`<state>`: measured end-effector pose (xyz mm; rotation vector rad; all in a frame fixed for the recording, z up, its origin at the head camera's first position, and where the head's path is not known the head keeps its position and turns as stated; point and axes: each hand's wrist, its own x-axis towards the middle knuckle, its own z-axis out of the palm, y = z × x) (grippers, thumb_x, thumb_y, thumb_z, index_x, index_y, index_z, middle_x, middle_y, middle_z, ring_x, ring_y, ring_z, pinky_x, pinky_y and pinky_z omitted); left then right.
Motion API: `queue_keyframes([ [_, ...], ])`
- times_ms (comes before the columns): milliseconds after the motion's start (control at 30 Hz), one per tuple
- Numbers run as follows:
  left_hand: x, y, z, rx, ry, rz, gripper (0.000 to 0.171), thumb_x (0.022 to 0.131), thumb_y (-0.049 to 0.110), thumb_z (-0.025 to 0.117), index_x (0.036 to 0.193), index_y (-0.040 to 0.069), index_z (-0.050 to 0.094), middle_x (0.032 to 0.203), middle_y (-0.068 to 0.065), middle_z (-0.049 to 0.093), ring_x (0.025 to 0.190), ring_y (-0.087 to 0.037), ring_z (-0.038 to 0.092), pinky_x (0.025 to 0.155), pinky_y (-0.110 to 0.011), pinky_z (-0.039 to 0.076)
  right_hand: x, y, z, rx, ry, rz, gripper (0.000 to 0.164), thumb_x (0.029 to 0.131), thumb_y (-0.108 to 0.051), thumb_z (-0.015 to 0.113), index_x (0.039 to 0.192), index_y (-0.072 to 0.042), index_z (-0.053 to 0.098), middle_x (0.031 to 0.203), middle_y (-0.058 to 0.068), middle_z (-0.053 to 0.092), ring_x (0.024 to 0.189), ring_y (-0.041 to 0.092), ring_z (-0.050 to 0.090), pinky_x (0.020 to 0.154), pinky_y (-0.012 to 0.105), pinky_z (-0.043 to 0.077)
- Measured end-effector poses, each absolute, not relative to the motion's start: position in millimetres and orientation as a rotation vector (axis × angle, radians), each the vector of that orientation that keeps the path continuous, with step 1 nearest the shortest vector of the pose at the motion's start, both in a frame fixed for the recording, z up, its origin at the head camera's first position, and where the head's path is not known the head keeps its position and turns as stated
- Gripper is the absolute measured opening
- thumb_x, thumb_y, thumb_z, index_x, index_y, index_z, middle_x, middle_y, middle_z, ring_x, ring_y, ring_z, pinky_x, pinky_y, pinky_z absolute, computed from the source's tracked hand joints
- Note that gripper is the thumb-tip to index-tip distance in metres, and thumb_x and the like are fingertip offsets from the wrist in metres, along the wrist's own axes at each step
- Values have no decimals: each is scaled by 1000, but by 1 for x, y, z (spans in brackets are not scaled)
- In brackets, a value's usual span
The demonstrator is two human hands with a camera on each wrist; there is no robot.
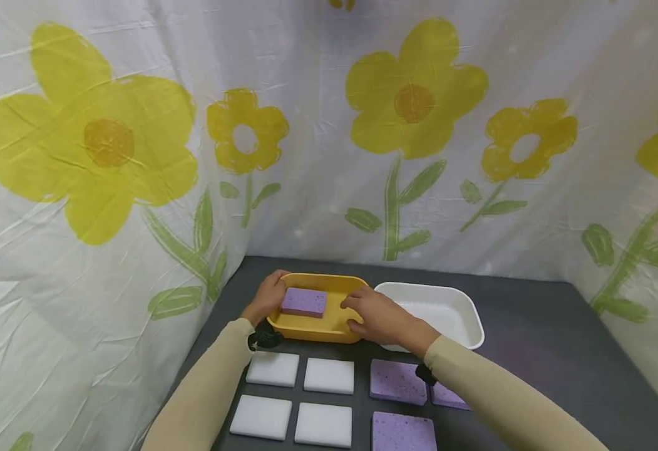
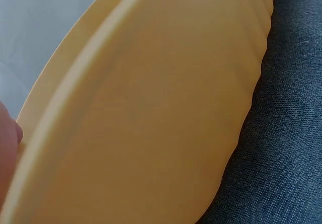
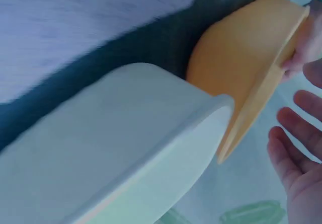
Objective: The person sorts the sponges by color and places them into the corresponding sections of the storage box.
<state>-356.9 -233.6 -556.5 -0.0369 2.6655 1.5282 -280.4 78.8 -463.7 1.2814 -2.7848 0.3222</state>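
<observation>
My left hand (image 1: 269, 293) grips the left rim of a yellow tray (image 1: 312, 335), with fingertips just showing at the rim in the left wrist view. Inside the tray, toward its left side, lies a purple sponge (image 1: 304, 302). Over the tray's right side hovers my right hand (image 1: 376, 313), its fingers spread and loosely bent with nothing between them. The right wrist view shows these parted fingers (image 3: 302, 128) beyond the trays' rims.
A white tray (image 1: 464, 316) stands right of the yellow one, partly behind my right hand. Nearer me, several white sponges (image 1: 272, 368) lie in two rows at the left. Several purple sponges (image 1: 398, 380) lie at the right, one partly under my right forearm. A flowered curtain hangs behind the dark table.
</observation>
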Motion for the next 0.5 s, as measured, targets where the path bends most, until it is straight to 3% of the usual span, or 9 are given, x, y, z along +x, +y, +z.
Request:
queue_keyframes([
  [333,-356,-232,-555,-52,2676,1529,43,118,20,34,153,6,54,148,-20,61,131,-37,59,116,-60,47,-217,143,-469,1337,-2685,418,24,97,-14,80,120,-11,77,121,1,75,117,21,71,98,41,61],
  [500,-355,-230,-555,-62,2669,1530,42,119,21,33,152,6,54,147,-21,61,130,-37,59,116,-61,47,-178,165,-471,1381,-2545,424,29,88,-12,86,116,-13,77,115,-4,74,106,14,70,89,35,61],
])
